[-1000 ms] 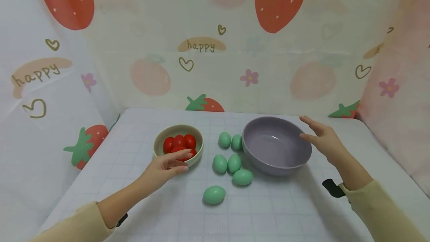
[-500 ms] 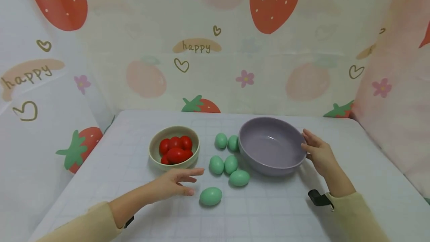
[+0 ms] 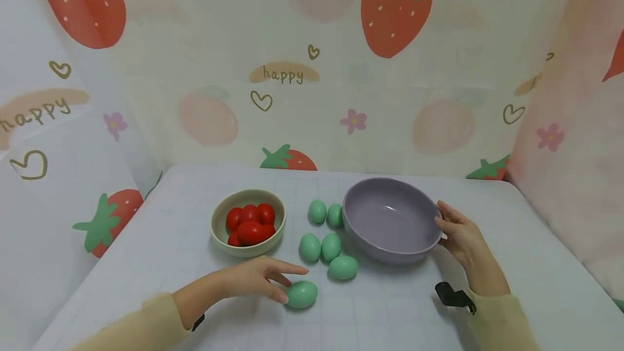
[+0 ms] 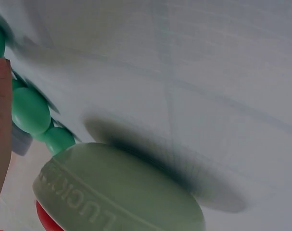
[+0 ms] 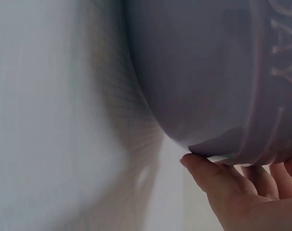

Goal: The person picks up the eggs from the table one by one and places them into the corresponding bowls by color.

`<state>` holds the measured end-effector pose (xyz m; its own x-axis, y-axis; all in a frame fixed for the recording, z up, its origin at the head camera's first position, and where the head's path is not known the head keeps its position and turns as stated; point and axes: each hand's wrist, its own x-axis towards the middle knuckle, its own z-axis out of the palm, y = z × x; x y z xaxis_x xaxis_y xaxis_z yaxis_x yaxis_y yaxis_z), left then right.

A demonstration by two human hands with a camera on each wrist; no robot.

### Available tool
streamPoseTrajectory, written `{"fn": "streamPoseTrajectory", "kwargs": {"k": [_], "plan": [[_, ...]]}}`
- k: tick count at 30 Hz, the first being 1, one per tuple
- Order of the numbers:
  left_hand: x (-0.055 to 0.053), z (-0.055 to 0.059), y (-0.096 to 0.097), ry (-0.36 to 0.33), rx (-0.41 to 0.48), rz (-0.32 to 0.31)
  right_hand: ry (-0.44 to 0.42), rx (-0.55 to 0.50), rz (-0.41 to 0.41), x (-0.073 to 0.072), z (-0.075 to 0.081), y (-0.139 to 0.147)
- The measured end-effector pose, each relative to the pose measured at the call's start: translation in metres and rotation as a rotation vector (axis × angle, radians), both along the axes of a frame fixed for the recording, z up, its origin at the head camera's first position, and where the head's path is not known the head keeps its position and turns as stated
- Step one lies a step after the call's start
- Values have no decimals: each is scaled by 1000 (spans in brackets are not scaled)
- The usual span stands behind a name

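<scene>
A strawberry-printed backdrop (image 3: 287, 20) rises behind a white table (image 3: 390, 307). A wide purple bowl (image 3: 385, 221) sits toward the right; a smaller pale green bowl (image 3: 248, 252) — "LUCKY" raised on its side — stands at left. The right hand (image 3: 460, 237) grips the purple bowl at its right side, fingers against the outer wall, thumb by the rim. The left hand (image 3: 253, 278), its grip spread and unclosed, has its thumb at the edge of the nearest green egg (image 3: 303, 295). Five more green eggs (image 3: 310, 247) lie farther back, left of the purple bowl; red eggs (image 3: 251, 233) fill the other.
</scene>
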<state>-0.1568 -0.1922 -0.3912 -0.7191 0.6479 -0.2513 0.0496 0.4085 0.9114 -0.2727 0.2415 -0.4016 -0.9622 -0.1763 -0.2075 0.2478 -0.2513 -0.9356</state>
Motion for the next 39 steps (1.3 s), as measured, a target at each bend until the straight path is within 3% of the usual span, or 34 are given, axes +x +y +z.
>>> {"fn": "streamPoseTrajectory", "kwargs": {"k": [9,19,29,35,39], "plan": [[-7,-5,9,60,-53,-45,-38,-40,-16,-1,-4,-9],[-4,-10,17,56,-123,94,-44,-71,-2,2,-9,-9],[-10,-11,25,127,-111,0,-35,-83,-11,1,-10,-3],[-12,-18,32,114,-77,29,-52,-69,-17,-1,-10,-2],[-14,-24,37,147,-45,-4,-32,-30,-7,0,-13,2]]}}
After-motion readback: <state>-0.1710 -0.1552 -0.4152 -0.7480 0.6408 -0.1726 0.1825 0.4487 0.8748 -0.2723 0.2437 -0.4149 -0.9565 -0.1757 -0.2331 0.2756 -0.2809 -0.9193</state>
